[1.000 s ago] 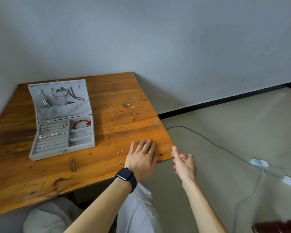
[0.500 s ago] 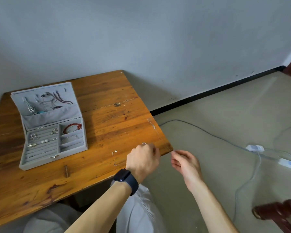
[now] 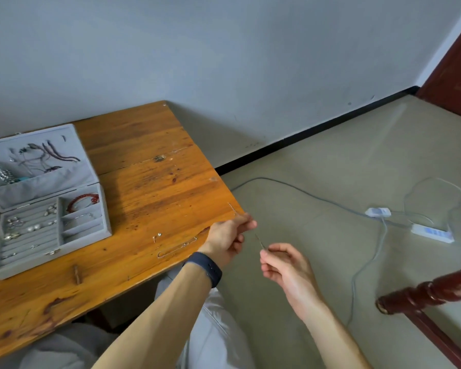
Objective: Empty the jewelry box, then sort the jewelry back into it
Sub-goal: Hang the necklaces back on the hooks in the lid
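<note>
The open grey jewelry box (image 3: 51,262) sits on the wooden counter (image 3: 149,182), at about 9 o'clock from the hands, with many of its slots filled. A second ago the left hand (image 3: 228,237) lay flat by the counter's corner. Now its fingers (image 3: 246,225) are curled and pinch a thin chain (image 3: 258,241) at the edge. The chain's long axis runs from 11 o'clock, where its tail lies on the wood, down to 5 o'clock, where the right hand (image 3: 285,265) pinches the other end. Held at two points, it looks ready to carry.
</note>
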Tool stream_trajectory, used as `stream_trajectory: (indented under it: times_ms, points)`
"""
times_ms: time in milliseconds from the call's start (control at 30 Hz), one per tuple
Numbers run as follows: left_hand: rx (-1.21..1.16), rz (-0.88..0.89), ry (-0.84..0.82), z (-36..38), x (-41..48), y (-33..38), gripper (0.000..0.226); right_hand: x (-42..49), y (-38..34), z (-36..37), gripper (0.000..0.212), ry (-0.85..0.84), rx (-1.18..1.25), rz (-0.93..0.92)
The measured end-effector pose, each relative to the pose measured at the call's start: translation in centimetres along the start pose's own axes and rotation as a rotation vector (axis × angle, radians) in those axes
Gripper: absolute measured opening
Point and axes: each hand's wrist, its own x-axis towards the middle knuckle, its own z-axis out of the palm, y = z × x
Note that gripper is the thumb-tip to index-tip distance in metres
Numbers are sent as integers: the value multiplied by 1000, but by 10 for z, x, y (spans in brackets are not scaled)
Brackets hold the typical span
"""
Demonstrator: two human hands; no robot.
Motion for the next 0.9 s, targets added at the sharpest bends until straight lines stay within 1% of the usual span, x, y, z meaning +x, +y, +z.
stream_trajectory:
  times_ms: [100, 200, 300, 367, 433, 533, 667, 800, 900]
  points:
    - [-83, 49, 37, -12, 6, 24, 10, -2, 1, -2, 21, -14, -50, 6]
    - [-39, 91, 55, -36, 10, 49, 12, -3, 0, -2, 15, -46, -73, 19]
    - [33, 93, -7, -60, 11, 62, 11, 3, -3, 6, 8, -84, -117, 3]
    - [36, 73, -68, -73, 10, 66, 14, 9, -6, 14, 8, -94, -151, -16]
    - [49, 59, -82, -86, 9, 70, 15, 16, -9, 23, 8, -95, -184, -40]
    - [90, 73, -37, -106, 9, 79, 12, 28, -16, 35, 12, -97, -218, -77]
    - [138, 200, 74, -129, 10, 95, 18, 53, -36, 61, 16, -77, -238, -111]
    - [169, 332, 157, -147, 8, 112, 19, 82, -64, 90, 15, -123, -176, -95]
    - [188, 396, 258, -158, 12, 124, 20, 108, -80, 115, 20, -176, -232, -98]
